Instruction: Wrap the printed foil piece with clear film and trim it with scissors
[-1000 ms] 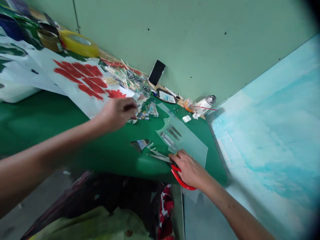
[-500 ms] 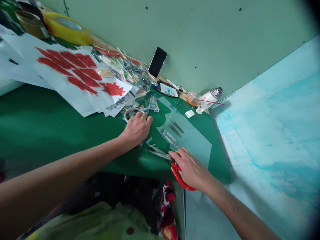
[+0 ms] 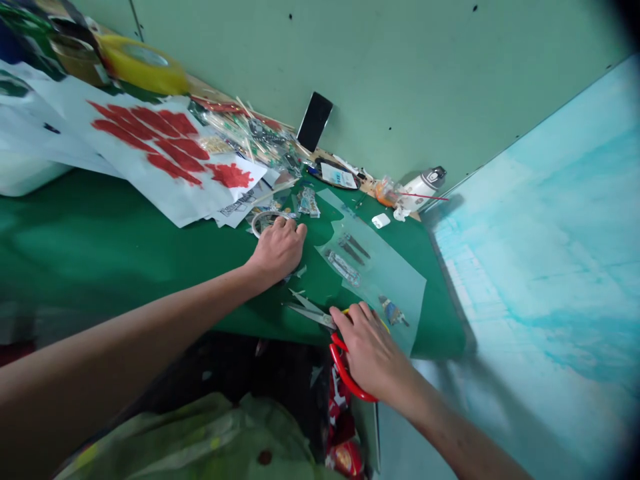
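My right hand (image 3: pixel 370 347) grips a pair of scissors (image 3: pixel 313 312) with red and yellow handles. The blades are parted and point left, just above the green tabletop near its front edge. Beyond that hand lies a translucent sheet (image 3: pixel 395 267) with several small cut-out pictures on it; a blue and brown cut-out (image 3: pixel 393 311) is nearest. My left hand (image 3: pixel 280 250) rests on the table with its fingers curled down, beside a roll of tape (image 3: pixel 256 225). Whatever is under those fingers is hidden. Small clear scraps (image 3: pixel 301 272) lie between the two hands.
White papers (image 3: pixel 175 207) with red painted shapes cover the left side. Behind them are a yellow tape roll (image 3: pixel 145 65) and a heap of sticks and packets (image 3: pixel 250 133). A phone (image 3: pixel 315 121) leans on the wall; a white bottle (image 3: pixel 423 190) lies at the back right corner.
My right hand and the scissors have shifted a little left and toward me, uncovering the blue and brown cut-out. My left hand stays by the tape roll. The view has shifted slightly.
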`<action>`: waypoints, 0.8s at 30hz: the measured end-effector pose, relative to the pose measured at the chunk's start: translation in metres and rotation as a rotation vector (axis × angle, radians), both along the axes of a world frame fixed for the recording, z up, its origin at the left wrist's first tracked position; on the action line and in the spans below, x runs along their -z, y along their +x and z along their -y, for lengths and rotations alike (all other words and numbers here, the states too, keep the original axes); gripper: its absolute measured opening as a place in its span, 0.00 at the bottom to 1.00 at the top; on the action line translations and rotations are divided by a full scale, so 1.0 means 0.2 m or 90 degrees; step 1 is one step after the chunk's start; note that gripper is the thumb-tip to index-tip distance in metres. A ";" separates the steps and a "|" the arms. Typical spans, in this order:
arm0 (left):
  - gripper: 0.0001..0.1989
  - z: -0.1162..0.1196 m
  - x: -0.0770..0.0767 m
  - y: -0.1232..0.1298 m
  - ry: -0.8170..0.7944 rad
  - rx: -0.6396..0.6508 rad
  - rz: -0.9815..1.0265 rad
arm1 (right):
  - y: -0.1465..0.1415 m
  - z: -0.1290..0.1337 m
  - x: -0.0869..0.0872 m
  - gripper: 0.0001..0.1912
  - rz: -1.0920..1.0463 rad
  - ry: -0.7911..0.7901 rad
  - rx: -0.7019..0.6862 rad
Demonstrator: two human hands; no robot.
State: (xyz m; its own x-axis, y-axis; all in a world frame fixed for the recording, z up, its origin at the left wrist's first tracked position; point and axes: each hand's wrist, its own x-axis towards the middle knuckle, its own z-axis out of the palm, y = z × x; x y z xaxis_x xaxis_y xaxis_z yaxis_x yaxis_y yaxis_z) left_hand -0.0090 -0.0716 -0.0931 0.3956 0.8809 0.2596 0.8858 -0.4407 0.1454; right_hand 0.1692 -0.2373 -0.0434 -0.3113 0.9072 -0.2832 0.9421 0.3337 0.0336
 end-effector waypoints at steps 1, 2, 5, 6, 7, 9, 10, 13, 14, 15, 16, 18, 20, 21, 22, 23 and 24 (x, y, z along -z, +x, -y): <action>0.14 0.00 0.00 0.00 -0.003 0.001 0.005 | 0.00 0.02 0.00 0.30 -0.006 -0.005 0.006; 0.14 0.00 0.00 0.00 -0.005 0.002 0.010 | 0.00 0.03 0.00 0.30 -0.013 -0.008 0.012; 0.15 -0.01 0.00 0.00 -0.014 0.005 0.031 | 0.01 0.09 0.00 0.32 -0.051 0.003 0.033; 0.15 -0.01 0.00 -0.01 -0.018 0.005 0.040 | 0.03 0.10 0.00 0.32 -0.068 0.020 0.041; 0.15 -0.01 0.00 -0.01 -0.022 0.004 0.050 | 0.05 0.11 -0.01 0.32 -0.085 0.044 0.054; 0.15 -0.02 0.00 -0.02 -0.030 -0.002 0.077 | 0.13 0.09 -0.01 0.30 -0.109 0.112 0.096; 0.15 -0.02 0.00 -0.03 -0.032 -0.006 0.093 | 0.19 0.07 -0.01 0.28 -0.115 0.148 0.127; 0.13 -0.04 0.01 -0.04 -0.032 -0.022 0.145 | 0.43 -0.08 0.00 0.27 -0.111 0.237 0.238; 0.13 -0.04 0.01 -0.04 -0.029 -0.029 0.163 | 0.52 -0.14 0.01 0.27 -0.098 0.260 0.287; 0.14 -0.05 0.00 -0.05 -0.025 -0.036 0.179 | 0.62 -0.21 0.02 0.27 -0.082 0.273 0.336; 0.14 -0.05 0.00 -0.05 -0.020 -0.043 0.194 | 0.71 -0.27 0.04 0.27 -0.065 0.274 0.378; 0.14 -0.06 -0.03 -0.06 -0.009 -0.053 0.222 | 0.88 -0.41 0.07 0.26 -0.046 0.272 0.430; 0.13 -0.07 -0.08 -0.09 0.004 -0.051 0.249 | 1.03 -0.52 0.11 0.26 -0.035 0.276 0.452; 0.12 -0.07 -0.12 -0.11 0.011 -0.046 0.263 | 1.09 -0.57 0.13 0.26 -0.031 0.275 0.461; 0.12 -0.07 -0.15 -0.14 0.020 -0.044 0.278 | 1.14 -0.61 0.15 0.26 -0.029 0.271 0.469; 0.12 -0.07 -0.18 -0.17 0.028 -0.045 0.291 | 1.19 -0.65 0.16 0.25 -0.029 0.264 0.475; 0.11 -0.07 -0.21 -0.20 0.038 -0.047 0.304 | 1.23 -0.68 0.18 0.25 -0.032 0.254 0.479</action>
State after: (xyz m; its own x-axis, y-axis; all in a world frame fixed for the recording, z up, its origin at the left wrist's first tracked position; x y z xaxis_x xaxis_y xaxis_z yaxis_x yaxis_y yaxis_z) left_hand -0.0488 -0.0576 -0.0508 0.1564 0.8803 0.4479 0.7556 -0.3987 0.5197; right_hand 0.4147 -0.1018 -0.0794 0.4114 0.9059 0.1002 0.9114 -0.4102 -0.0329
